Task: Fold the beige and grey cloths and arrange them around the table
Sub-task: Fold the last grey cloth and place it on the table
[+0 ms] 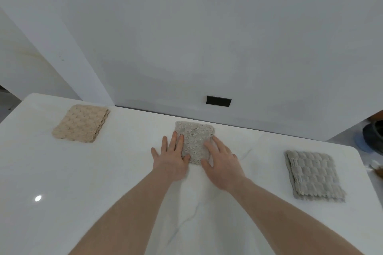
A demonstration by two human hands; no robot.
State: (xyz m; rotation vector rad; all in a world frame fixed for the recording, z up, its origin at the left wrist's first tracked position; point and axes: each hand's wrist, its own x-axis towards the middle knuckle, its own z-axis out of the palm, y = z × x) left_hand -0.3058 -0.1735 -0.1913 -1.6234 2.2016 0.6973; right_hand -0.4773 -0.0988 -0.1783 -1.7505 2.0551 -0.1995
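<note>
In the head view, a glossy white worktop (83,182) with faint grey veining is filling the lower half of the frame, a small spot of light glinting at its lower left. Three folded cloths are lying on it, well apart from one another. A beige cloth (81,123), nubbly with rounded bumps and folded into a thick square, is sitting in the upper left of the worktop. A pale grey-beige cloth (194,141) with a scalloped weave is resting in the middle of the frame near the far edge, folded into a rough rectangle. A grey cloth (313,175), ribbed in wavy rows with a frayed lower edge, is lying at the right as a layered rectangle.

Behind the worktop a plain white wall is rising, with a small black rectangular plate (218,101) set low in it. At the right edge of the frame a dark round object with a blue base (371,136) is showing only in part.

Both bare forearms are reaching up from the bottom of the frame. The left hand (171,157) is lying flat, fingers (179,141) straight and spread, its inner fingers and thumb pressing on the middle cloth's left edge. The right hand (222,161) is lying flat too, fingers relaxed and resting on that cloth's right edge, grasping nothing.
</note>
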